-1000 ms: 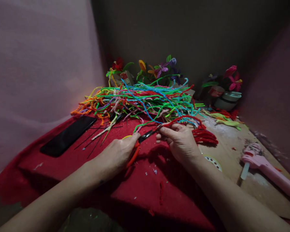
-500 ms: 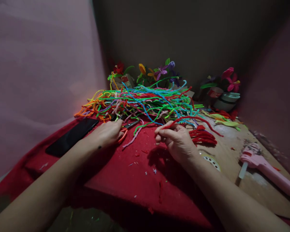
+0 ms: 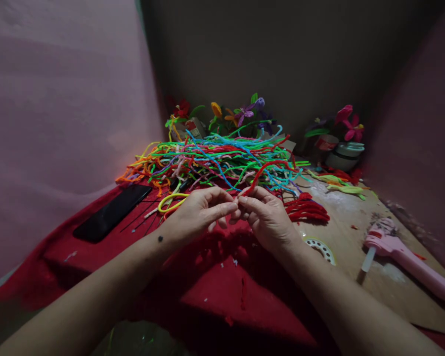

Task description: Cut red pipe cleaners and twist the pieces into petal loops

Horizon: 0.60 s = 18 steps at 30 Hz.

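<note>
A red fuzzy stem [image 3: 261, 173] rises from the fingers of my right hand [image 3: 265, 215], which pinches its lower end; the rest curves up and right over the pile. My left hand [image 3: 211, 210] meets the right one at that end, thumb and forefinger closed on the tip of the stem. Left of my left hand lie scissors with yellow and orange handles [image 3: 170, 199], partly covered by the hand. Behind both hands spreads a large heap of colourful fuzzy stems [image 3: 222, 158]. A bundle of short red pieces [image 3: 307, 210] rests just beyond my right hand.
A black phone [image 3: 111, 215] lies on the red cloth [image 3: 207, 301] at left. On the board [image 3: 404, 301] at right are a pink glue gun [image 3: 404, 252] and a white spool [image 3: 321, 249]. Fuzzy flowers [image 3: 244, 114] and a lidded jar [image 3: 344, 155] stand at the back.
My left hand has left the scissors' orange handle and moved right to meet my right hand at the red stem's end. The stem now points more steeply upward, and yellow handles show.
</note>
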Available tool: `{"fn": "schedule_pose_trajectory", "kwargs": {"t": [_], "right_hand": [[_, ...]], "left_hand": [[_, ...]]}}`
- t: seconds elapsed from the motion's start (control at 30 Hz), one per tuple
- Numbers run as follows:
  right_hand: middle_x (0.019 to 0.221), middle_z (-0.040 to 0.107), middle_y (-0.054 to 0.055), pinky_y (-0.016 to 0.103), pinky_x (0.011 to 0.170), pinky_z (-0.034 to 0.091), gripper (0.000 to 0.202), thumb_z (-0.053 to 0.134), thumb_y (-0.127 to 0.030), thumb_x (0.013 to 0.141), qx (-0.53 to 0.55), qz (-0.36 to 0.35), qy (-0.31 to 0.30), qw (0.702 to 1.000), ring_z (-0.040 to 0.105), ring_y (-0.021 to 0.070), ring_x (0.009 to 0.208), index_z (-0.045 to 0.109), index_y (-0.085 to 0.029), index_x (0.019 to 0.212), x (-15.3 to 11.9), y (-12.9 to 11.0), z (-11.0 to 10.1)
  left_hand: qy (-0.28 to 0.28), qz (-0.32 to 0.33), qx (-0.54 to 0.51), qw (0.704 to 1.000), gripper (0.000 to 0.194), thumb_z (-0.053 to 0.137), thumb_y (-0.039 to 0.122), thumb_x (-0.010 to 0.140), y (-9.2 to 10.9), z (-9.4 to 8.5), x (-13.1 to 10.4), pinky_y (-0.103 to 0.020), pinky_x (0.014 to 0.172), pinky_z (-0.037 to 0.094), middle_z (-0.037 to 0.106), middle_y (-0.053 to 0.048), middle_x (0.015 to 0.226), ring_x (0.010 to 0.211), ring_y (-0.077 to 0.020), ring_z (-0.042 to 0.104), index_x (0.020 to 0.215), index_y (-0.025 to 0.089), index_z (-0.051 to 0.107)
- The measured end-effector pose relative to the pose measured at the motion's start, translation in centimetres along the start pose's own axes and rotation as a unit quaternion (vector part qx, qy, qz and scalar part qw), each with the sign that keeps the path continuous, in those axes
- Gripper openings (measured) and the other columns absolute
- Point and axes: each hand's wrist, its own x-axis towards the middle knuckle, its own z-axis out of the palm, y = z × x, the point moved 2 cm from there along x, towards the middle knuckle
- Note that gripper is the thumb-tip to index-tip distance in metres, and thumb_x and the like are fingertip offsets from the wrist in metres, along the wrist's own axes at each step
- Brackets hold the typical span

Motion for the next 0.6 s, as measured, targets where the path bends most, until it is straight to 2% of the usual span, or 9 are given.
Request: {"fn": "schedule_pose_trajectory", "kwargs": {"t": [0.1, 0.23, 0.43, 0.53, 0.6], "right_hand": [[0.063, 0.061, -0.001, 0.028, 0.052, 0.049, 0.003, 0.063, -0.015, 0.068, 0.01, -0.006, 0.02, 1.0, 0.057, 0.0119, 0.052, 0.06, -0.016, 0.069, -0.04, 0.01, 0.04], [0.065, 0.063, 0.0, 0.027, 0.056, 0.046, 0.006, 0.066, -0.015, 0.065, 0.017, -0.003, 0.032, 0.999, 0.057, 0.0113, 0.055, 0.062, -0.016, 0.069, -0.12, 0.17, 0.11], [0.055, 0.057, -0.004, 0.021, 0.051, 0.037, 0.009, 0.069, -0.011, 0.059, -0.003, -0.019, 0.057, 0.998, 0.048, 0.0063, 0.049, 0.063, -0.015, 0.065, -0.01, 0.39, -0.19], [0.055, 0.058, -0.002, 0.023, 0.049, 0.039, 0.004, 0.067, -0.016, 0.063, -0.006, -0.01, 0.048, 0.999, 0.049, 0.0084, 0.048, 0.063, -0.014, 0.064, 0.05, 0.35, -0.26], [0.056, 0.06, 0.001, 0.024, 0.048, 0.041, 0.008, 0.064, -0.021, 0.066, -0.007, 0.002, 0.052, 0.999, 0.052, 0.0102, 0.047, 0.064, -0.013, 0.064, 0.05, 0.27, -0.26]], "left_hand": [[-0.005, -0.026, -0.065, 0.998, 0.019, 0.058, 0.031, 0.075, -0.32, 0.29, 0.16, -0.018, 0.049, 0.04, 0.063, -0.001, 0.074, 0.056, -0.0075, 0.055, 0.083, 0.014, 0.058], [0.01, -0.055, -0.101, 0.993, 0.02, 0.063, 0.03, 0.071, -0.66, 0.34, 0.29, -0.018, 0.047, 0.04, 0.062, 0.0, 0.069, 0.053, -0.0076, 0.054, 0.082, 0.014, 0.057], [0.04, -0.072, -0.08, 0.993, 0.015, 0.061, 0.027, 0.071, -0.75, 0.19, 0.3, -0.017, 0.039, 0.033, 0.052, 0.005, 0.049, 0.039, -0.0053, 0.044, 0.071, 0.013, 0.055], [0.047, -0.05, -0.05, 0.996, 0.014, 0.057, 0.027, 0.074, -0.59, 0.08, 0.13, -0.018, 0.04, 0.032, 0.049, 0.006, 0.046, 0.039, -0.0052, 0.042, 0.07, 0.014, 0.054], [0.056, -0.039, -0.016, 0.998, 0.014, 0.056, 0.026, 0.075, -0.46, -0.01, -0.01, -0.017, 0.04, 0.031, 0.048, 0.006, 0.046, 0.04, -0.0049, 0.041, 0.069, 0.014, 0.054]]}}
